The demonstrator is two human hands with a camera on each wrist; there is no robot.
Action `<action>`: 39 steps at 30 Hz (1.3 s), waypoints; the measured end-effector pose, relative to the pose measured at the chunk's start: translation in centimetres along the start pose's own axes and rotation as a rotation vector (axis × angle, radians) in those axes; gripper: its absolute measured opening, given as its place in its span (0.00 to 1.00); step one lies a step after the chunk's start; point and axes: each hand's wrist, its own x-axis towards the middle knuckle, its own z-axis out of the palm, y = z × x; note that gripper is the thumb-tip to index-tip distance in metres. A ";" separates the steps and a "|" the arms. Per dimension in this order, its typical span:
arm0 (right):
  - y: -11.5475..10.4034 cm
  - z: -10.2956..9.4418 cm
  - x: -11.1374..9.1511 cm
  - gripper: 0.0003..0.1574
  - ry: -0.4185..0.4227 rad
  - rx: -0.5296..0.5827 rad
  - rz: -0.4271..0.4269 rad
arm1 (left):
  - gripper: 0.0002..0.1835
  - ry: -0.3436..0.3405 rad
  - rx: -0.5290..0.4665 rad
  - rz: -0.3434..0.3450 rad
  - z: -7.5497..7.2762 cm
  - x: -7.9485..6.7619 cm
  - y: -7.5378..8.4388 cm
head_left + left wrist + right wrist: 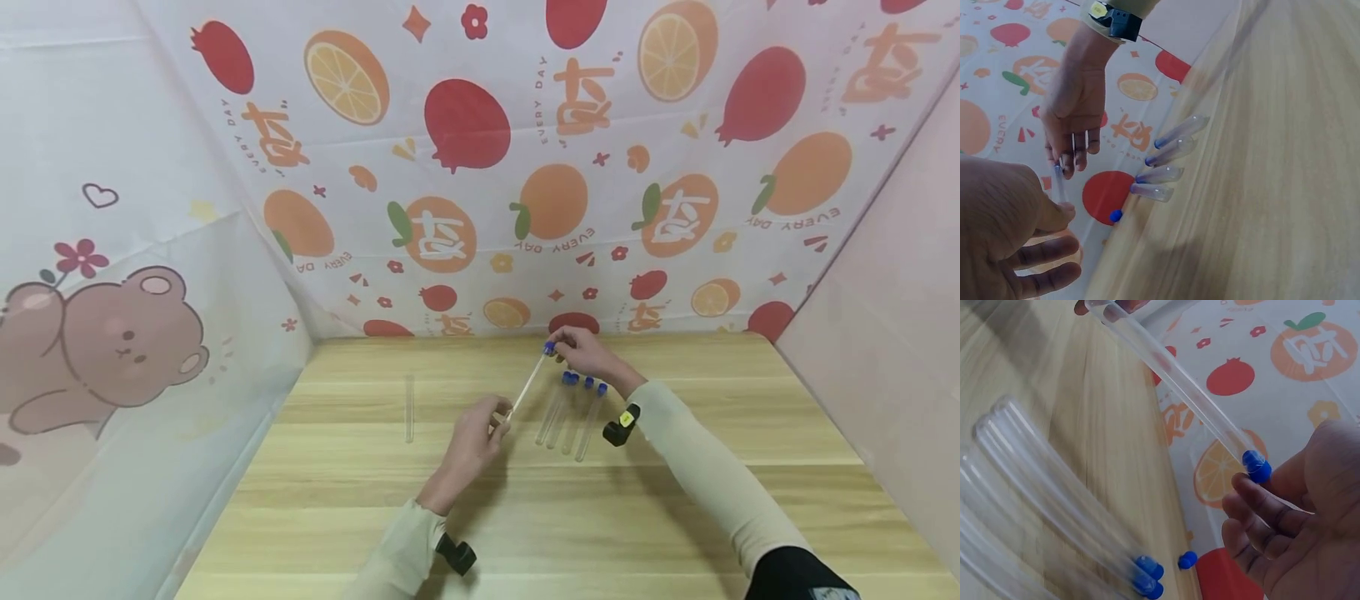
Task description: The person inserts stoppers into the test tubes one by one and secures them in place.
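Note:
A clear test tube (529,382) is held slanted between the two hands above the table. My left hand (472,437) pinches it by the lower end with thumb and fingers. At the upper end my right hand (588,354) pinches the blue cap (1257,466), which sits on the tube's mouth. Below the right hand, several blue-capped test tubes (590,425) lie side by side on the wood. A loose blue cap (1115,215) rests near the table's back edge. Left of the left hand lies a single tube (408,410) without a cap.
The wood-grain table (315,517) ends at the back against a fruit-printed cloth (480,192). Another cloth with a bear print (135,350) hangs at the left, and a pale wall (892,292) closes the right side.

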 end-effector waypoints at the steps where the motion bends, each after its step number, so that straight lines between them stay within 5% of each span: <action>1: 0.1 0.0 -0.1 0.18 -0.006 -0.011 0.001 | 0.14 0.001 0.000 0.001 0.1 0.0 0.0; 14: 1.2 0.1 -0.3 0.34 -0.075 -0.250 -0.061 | 0.14 -0.043 0.046 -0.009 1.1 0.1 -0.5; 32: 2.5 0.1 -0.4 0.40 -0.151 -0.320 0.084 | 0.14 -0.072 0.070 0.026 2.0 0.4 -1.3; 39: 3.0 0.3 -0.4 0.38 -0.175 -0.318 0.075 | 0.13 -0.112 0.068 0.011 2.4 0.3 -1.6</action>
